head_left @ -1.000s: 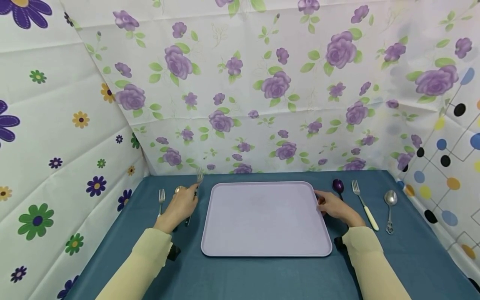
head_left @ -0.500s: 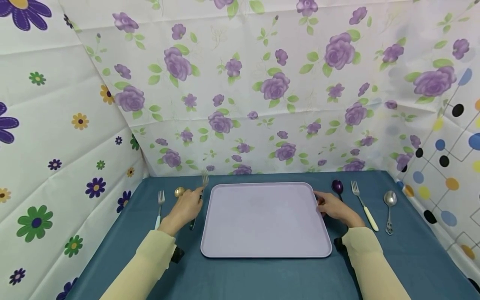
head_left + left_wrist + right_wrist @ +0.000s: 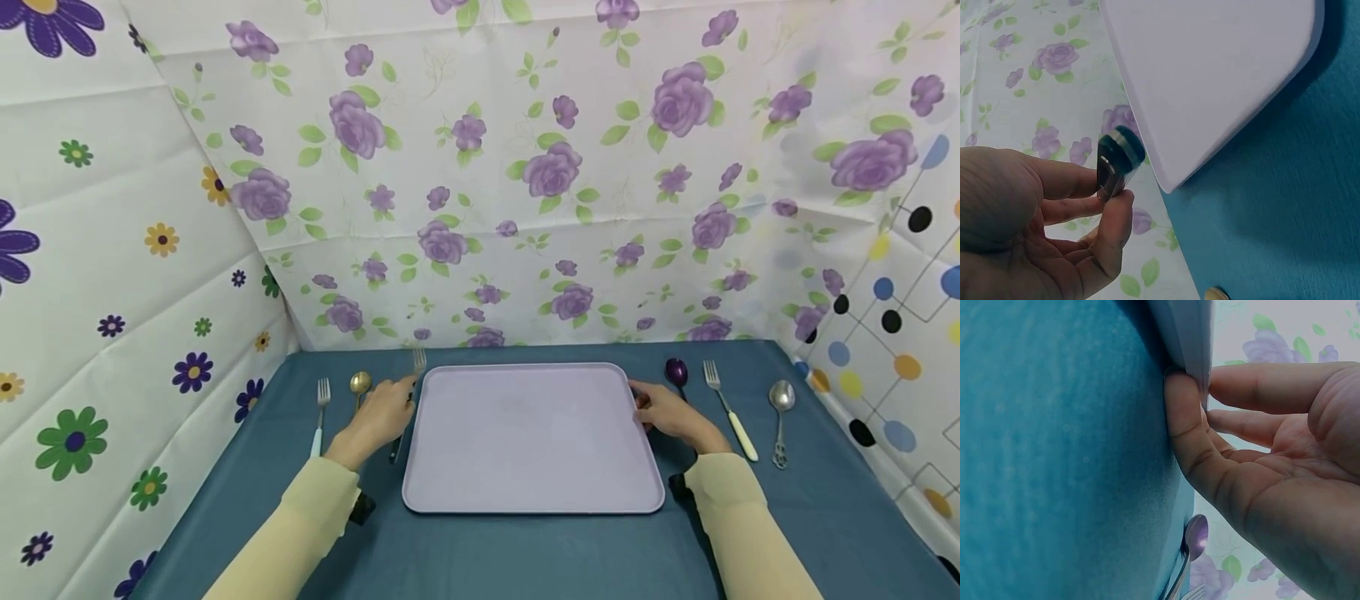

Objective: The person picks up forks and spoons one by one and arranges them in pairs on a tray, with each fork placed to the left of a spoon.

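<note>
In my left hand [image 3: 379, 415] I pinch a fork [image 3: 419, 360] with a dark green handle. Its tines point away from me, just left of the pale lilac tray [image 3: 532, 437]. The left wrist view shows the handle's banded end [image 3: 1121, 150] between thumb and fingers, near a tray corner. My right hand [image 3: 669, 411] grips the tray's right edge. Close up in the right wrist view, fingers and thumb pinch the tray rim [image 3: 1192, 344] from both sides. The tray lies flat on the blue cloth, with nothing on it.
Left of the left hand lie a gold spoon [image 3: 360, 382] and a fork with a light blue handle [image 3: 321, 417]. To the right are a purple spoon [image 3: 677, 372], a cream-handled fork [image 3: 731, 412] and a silver spoon [image 3: 781, 417]. Floral cloth [image 3: 480, 167] hangs behind the table.
My left hand has moved right towards the tray with the fork, uncovering the gold spoon and the light blue fork handle. The right hand and the tray have stayed in place.
</note>
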{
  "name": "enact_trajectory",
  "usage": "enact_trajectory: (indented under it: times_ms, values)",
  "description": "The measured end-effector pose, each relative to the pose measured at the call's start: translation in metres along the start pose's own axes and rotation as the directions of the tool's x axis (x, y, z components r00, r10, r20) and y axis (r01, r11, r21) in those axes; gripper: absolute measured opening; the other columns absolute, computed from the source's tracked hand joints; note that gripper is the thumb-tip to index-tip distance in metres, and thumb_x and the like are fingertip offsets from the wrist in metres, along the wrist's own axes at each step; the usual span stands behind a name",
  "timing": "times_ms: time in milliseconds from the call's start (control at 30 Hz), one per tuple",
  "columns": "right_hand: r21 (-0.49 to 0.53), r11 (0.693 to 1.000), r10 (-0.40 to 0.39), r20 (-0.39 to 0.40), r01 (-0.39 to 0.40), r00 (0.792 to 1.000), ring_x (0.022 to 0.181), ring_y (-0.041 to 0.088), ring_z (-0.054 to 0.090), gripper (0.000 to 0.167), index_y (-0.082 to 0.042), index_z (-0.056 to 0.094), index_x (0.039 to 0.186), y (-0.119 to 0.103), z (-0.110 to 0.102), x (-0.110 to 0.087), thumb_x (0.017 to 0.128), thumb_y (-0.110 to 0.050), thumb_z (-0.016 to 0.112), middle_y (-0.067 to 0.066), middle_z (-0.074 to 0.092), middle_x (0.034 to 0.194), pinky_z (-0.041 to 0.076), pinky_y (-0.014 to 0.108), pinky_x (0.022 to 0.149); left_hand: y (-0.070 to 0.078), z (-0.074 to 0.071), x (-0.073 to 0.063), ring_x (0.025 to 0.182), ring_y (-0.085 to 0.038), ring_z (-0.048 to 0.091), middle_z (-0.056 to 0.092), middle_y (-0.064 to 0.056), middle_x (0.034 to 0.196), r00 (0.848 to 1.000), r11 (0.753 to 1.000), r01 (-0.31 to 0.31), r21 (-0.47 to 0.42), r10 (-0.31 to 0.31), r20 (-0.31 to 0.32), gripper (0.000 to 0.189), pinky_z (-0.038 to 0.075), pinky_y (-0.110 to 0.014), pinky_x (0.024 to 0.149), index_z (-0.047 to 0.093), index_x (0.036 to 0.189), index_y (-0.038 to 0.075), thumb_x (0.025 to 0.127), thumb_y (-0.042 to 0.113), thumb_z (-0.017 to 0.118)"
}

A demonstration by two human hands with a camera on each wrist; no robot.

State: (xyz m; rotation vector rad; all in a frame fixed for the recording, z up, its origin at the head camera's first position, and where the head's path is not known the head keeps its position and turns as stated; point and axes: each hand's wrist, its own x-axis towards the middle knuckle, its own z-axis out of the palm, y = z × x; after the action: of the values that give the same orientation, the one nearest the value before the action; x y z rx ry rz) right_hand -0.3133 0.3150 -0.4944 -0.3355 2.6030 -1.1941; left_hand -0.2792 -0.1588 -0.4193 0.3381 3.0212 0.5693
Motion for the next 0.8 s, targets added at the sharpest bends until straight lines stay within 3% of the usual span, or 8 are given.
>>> enact_trajectory:
  times_ms: [167,333,533,800]
  values:
    - [0.018,1.0,0.001,0.006,-0.002,1.0,0.081,0.024,0.06,0.067,0.019,0.029,0.153,-0.001,-0.001,-0.001,0.094,0.008,0.057,0.017,0.059,0.096,0.057,0.038,0.073,0.003,0.002,0.0,0.096,-0.032,0.063,0.067,-0.025,0.121,1.0,1.0,0.006,-0.01,-0.006,0.019,0.049,0.049,-0.04,0.068,0.049,0.151,-0.004,0.103,0.004,0.059]
    - [0.022,1.0,-0.007,0.009,0.007,1.0,0.082,0.025,0.06,0.066,0.019,0.029,0.153,-0.001,-0.001,-0.002,0.094,0.008,0.057,0.018,0.059,0.096,0.058,0.039,0.074,0.005,0.004,0.001,0.099,-0.034,0.066,0.063,-0.028,0.134,0.999,1.0,0.018,-0.024,-0.017,0.035,0.051,0.05,-0.039,0.066,0.048,0.153,-0.003,0.104,0.004,0.058]
    - [0.021,1.0,-0.004,0.021,0.004,1.0,0.084,0.025,0.06,0.067,0.02,0.027,0.153,0.0,-0.002,-0.001,0.095,0.008,0.057,0.018,0.059,0.097,0.058,0.041,0.075,0.01,0.007,0.001,0.122,-0.044,0.061,0.06,-0.027,0.14,0.999,1.0,0.013,-0.028,-0.011,0.048,0.05,0.057,-0.045,0.079,0.049,0.152,-0.003,0.104,0.005,0.059]
    - [0.018,1.0,-0.009,0.023,0.008,1.0,0.085,0.025,0.061,0.066,0.02,0.028,0.153,0.002,-0.001,0.001,0.095,0.008,0.057,0.019,0.06,0.099,0.058,0.041,0.075,0.017,0.013,0.0,0.118,-0.042,0.064,0.06,-0.028,0.14,0.998,1.0,0.02,-0.02,-0.019,0.062,0.05,0.057,-0.048,0.082,0.05,0.152,-0.001,0.103,0.004,0.062]
